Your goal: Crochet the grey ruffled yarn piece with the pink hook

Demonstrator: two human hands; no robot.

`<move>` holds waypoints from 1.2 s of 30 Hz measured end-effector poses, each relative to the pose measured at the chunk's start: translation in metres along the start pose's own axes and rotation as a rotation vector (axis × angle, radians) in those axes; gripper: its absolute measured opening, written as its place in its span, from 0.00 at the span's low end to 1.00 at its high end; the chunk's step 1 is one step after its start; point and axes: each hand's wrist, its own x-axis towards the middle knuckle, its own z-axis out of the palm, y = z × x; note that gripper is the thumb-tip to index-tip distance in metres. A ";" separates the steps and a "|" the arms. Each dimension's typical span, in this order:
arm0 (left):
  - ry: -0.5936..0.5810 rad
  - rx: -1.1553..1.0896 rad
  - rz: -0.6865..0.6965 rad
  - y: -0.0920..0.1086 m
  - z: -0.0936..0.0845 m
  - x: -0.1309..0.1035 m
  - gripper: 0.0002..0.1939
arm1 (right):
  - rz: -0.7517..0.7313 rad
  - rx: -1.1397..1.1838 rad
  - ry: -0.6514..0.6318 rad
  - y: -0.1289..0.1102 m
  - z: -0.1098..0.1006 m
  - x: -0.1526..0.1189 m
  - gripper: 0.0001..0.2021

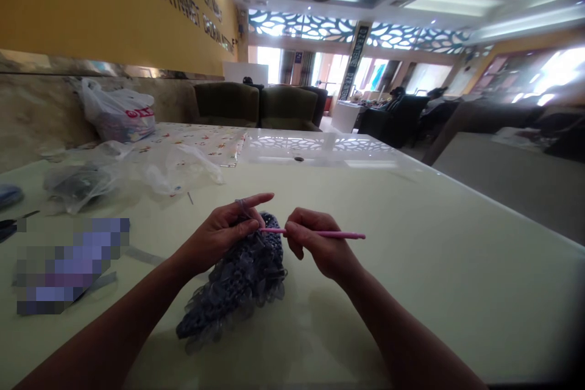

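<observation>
A pink crochet hook (pixel 338 234) is pinched in my right hand (pixel 315 237), its tip pointing left into the top of the crochet piece. That dark grey-blue crochet piece (pixel 242 274) has ruffled, loopy texture and hangs down to the table. My left hand (pixel 233 225) grips its upper edge between thumb and fingers, with the index finger stretched out to the right. Grey yarn (pixel 243 204) wraps round that finger. The exact stitch at the hook's tip is too small to make out.
On the pale glossy table (pixel 434 256), a blurred-out phone-like object (pixel 77 268) lies left, near a grey strip (pixel 144 255). Clear plastic bags (pixel 85 183) and a filled white bag (pixel 121 113) stand behind. Dark scissors-like handles (pixel 9 228) show at the left edge. Armchairs (pixel 228 103) stand beyond.
</observation>
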 end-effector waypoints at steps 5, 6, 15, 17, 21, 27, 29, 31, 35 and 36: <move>-0.001 -0.023 0.016 0.000 0.001 0.000 0.22 | -0.003 -0.005 -0.060 -0.001 0.001 0.001 0.13; 0.000 -0.022 0.018 -0.001 0.002 0.001 0.22 | -0.012 -0.019 -0.070 -0.001 0.002 0.001 0.13; 0.019 -0.129 -0.023 -0.001 0.002 0.001 0.21 | -0.372 -0.400 0.078 -0.001 0.017 -0.007 0.12; 0.010 -0.116 -0.010 -0.002 0.000 0.000 0.23 | -0.352 -0.417 0.108 -0.001 0.015 -0.007 0.13; 0.011 0.019 0.023 -0.003 -0.002 -0.001 0.31 | -0.325 -0.429 0.128 -0.001 0.013 -0.006 0.14; 0.002 0.005 0.019 -0.003 -0.001 0.000 0.31 | -0.315 -0.396 0.100 -0.002 0.013 -0.005 0.13; -0.021 -0.053 0.016 -0.002 -0.001 0.000 0.31 | -0.313 -0.361 0.096 -0.003 0.013 -0.005 0.13; -0.040 -0.102 0.009 -0.002 -0.001 0.000 0.32 | -0.301 -0.329 0.094 -0.004 0.014 -0.006 0.13; -0.065 -0.145 -0.007 -0.003 0.000 -0.001 0.31 | -0.290 -0.286 0.073 -0.005 0.013 -0.006 0.14; -0.068 -0.143 -0.005 -0.003 0.001 -0.001 0.32 | -0.292 -0.280 0.066 -0.005 0.013 -0.006 0.14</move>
